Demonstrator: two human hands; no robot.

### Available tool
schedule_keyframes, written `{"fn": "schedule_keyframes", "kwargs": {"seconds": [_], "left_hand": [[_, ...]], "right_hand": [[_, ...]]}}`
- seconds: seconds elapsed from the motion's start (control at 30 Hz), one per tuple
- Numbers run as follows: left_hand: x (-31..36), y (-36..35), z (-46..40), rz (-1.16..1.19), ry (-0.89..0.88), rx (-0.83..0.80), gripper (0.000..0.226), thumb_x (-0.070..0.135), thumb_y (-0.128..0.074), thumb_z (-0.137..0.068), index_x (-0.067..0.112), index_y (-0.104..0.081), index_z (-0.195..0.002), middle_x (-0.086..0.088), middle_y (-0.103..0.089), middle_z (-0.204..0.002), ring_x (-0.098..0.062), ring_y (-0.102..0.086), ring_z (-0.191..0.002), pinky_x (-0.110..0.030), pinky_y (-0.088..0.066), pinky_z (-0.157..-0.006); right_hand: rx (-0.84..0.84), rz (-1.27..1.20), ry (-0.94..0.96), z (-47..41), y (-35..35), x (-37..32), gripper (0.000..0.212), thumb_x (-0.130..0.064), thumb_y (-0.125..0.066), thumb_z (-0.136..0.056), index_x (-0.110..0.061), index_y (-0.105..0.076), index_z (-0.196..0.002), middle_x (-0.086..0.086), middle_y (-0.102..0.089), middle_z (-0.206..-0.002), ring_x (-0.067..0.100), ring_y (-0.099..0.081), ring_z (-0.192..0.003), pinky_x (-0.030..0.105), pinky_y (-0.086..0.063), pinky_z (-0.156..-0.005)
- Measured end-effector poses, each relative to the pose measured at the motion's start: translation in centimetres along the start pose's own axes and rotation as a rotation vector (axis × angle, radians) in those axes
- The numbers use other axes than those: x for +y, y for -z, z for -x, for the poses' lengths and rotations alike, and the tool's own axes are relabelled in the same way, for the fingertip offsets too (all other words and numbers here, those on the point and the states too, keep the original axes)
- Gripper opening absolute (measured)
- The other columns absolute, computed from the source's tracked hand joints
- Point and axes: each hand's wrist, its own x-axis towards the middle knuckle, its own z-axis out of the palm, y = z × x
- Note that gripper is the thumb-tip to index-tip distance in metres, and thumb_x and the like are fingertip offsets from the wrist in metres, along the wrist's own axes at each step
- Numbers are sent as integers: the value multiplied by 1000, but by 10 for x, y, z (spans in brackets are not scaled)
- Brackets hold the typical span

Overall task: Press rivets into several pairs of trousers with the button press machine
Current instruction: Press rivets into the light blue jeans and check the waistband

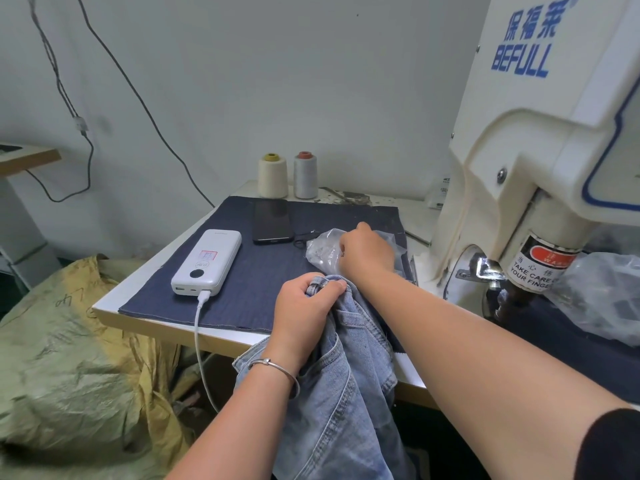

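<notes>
Trousers (341, 393) hang lengthwise off the desk's (145, 289) front edge, waistband up, gripped by left hand (304, 306); right hand (367, 249) pinches into a plastic bag (322, 249).

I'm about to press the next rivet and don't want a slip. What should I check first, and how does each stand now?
1. Trousers held: ok, left hand grips the bunched denim.
2. Rivet picked up: cannot tell, right hand is at the clear bag.
3. Trousers under the press head: not ok, they hang off the table edge.
4. Fingers away from the press: ok.
5. Phone and power bank away from the press: ok.
</notes>
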Motion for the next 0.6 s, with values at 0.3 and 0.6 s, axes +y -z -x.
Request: {"fn": "schedule_keyframes", "kwargs": {"seconds": [0.3,0.6], "left_hand": [[-1,0,1,-1,-3,2,51,33,-66,-70,-16,-59,-82,-9,-52,-71,-17,-47,-71,-33,-41,-67],[0,0,2,20,2,-10,51,32,-67,-71,-17,-59,-81,-10,-52,-72,-18,-47,-72,-34,-41,-68]], "right_hand": [[-30,44,17,-4,-3,1,29,-8,-48,-94,-15,-66,-115,8,-47,-121,25,-48,-79,30,-41,-63],[-25,61,33,-6,-4,1,29,-9,-48,-94,-14,-66,-117,9,-48,-121,29,-60,-96,30,-40,-65]]}}
